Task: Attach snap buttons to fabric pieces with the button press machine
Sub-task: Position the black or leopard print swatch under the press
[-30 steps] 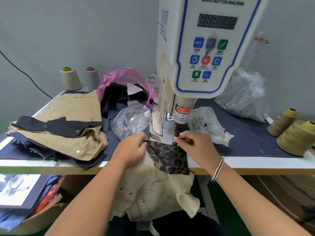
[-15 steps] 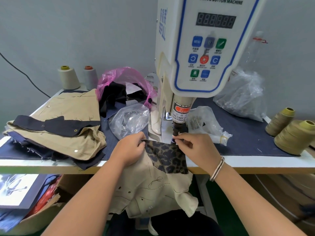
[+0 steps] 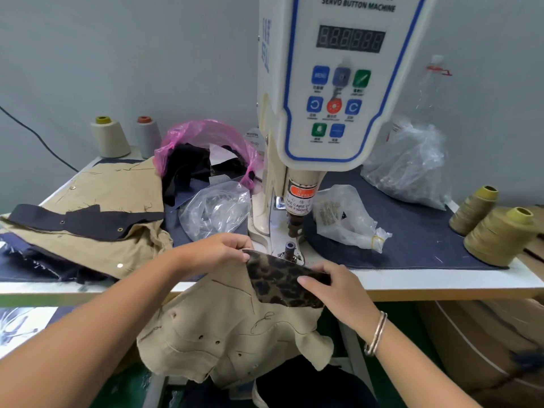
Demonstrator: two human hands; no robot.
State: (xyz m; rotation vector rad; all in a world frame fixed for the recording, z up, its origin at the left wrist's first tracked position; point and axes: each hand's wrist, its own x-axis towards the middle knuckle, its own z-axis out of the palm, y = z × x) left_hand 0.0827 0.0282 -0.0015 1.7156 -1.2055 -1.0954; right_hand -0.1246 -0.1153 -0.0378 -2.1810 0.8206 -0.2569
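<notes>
Fabric piece held at button press machine, both hands engaged.

Beige fabric piece [image 3: 223, 328] with leopard-print facing [image 3: 282, 284], draped over front edge of table [image 3: 441, 282], just short of lower die [image 3: 290, 248]. Left hand [image 3: 217, 251] pinches facing's far left corner; right hand [image 3: 332, 287] grasps its right edge, thumb on top. Button press machine [image 3: 332, 92] stands directly behind. Stack of finished pieces [image 3: 88, 213] at left.

Machine [image 3: 338, 83] reads "SERVO BUTTON MACHINE".

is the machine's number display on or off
Off, as far as the picture shows: the display on the machine shows only dim grey segments, with no lit digits.
</notes>
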